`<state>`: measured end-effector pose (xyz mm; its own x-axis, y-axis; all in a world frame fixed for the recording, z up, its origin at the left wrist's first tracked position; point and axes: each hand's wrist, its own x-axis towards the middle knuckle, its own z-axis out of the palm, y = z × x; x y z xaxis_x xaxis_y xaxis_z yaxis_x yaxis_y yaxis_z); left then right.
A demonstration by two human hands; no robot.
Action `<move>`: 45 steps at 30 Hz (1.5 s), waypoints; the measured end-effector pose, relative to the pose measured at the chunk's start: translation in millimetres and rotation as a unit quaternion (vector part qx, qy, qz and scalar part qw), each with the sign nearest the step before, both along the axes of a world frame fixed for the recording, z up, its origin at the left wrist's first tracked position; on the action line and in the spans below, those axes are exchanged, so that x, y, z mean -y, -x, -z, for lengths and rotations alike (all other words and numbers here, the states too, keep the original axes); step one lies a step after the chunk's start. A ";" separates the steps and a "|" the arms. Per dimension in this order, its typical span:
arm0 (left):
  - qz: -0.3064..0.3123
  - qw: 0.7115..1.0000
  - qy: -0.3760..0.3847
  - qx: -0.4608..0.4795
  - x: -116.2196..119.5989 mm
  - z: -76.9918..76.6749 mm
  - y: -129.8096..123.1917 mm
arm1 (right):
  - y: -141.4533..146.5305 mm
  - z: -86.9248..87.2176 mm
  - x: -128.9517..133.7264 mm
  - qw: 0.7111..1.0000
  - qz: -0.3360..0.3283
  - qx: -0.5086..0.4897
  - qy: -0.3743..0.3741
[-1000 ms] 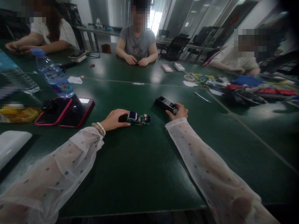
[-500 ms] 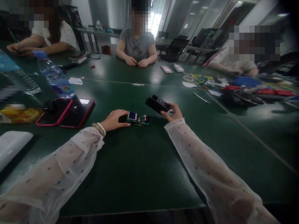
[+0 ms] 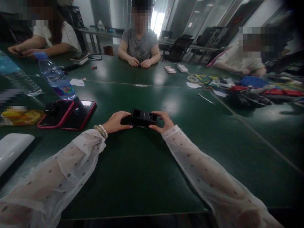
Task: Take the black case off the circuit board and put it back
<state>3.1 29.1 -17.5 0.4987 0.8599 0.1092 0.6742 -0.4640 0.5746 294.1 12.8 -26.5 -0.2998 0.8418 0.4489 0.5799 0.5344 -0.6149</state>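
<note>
My right hand (image 3: 165,122) grips the right end of a black plastic cover (image 3: 144,117) between thumb and fingers. A rectangular window and several small openings show in the cover's top. It lies over the green circuit board, which is now almost wholly hidden beneath it. My left hand (image 3: 117,122), with a beaded bracelet at the wrist, is closed at the left end of the board. Whether the cover sits fully down on the board, I cannot tell.
Two red-edged phones (image 3: 78,115) lie left of my hands, near a water bottle (image 3: 55,77). A white device (image 3: 15,150) is at the near left. Far right are a wrench (image 3: 206,99) and a heap of cables and bags (image 3: 256,90). Several people sit around the green table (image 3: 142,177).
My right hand has brought the black cover left and down over the circuit board, hiding its screen and parts. My left hand has stayed in place.
</note>
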 end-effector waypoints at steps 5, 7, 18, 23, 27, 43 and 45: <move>-0.008 1.000 0.006 -0.008 3.5 -4.3 -0.9 | 2.9 18.3 -7.5 0.996 0.022 0.073 0.053; -0.009 1.000 0.004 -0.008 3.8 -4.3 -1.1 | 3.1 23.8 -9.4 0.995 0.021 0.081 0.056; -0.002 1.000 0.001 -0.006 1.1 -1.8 -1.5 | 1.5 25.2 -8.5 0.996 0.007 0.078 0.037; -0.003 1.000 -0.002 -0.003 1.0 -0.6 -0.6 | 1.9 23.3 -7.0 0.996 0.005 0.074 0.043; -0.004 1.000 0.005 -0.006 1.6 -1.7 -0.9 | 2.7 20.9 -5.6 0.996 0.010 0.082 0.041; 0.019 1.000 -0.013 0.007 1.7 -3.6 -1.0 | 4.1 11.2 3.2 0.998 -0.031 0.048 0.026; 0.025 0.999 -0.020 0.011 1.9 -4.2 -1.3 | 4.7 12.9 2.9 0.998 -0.034 0.039 0.035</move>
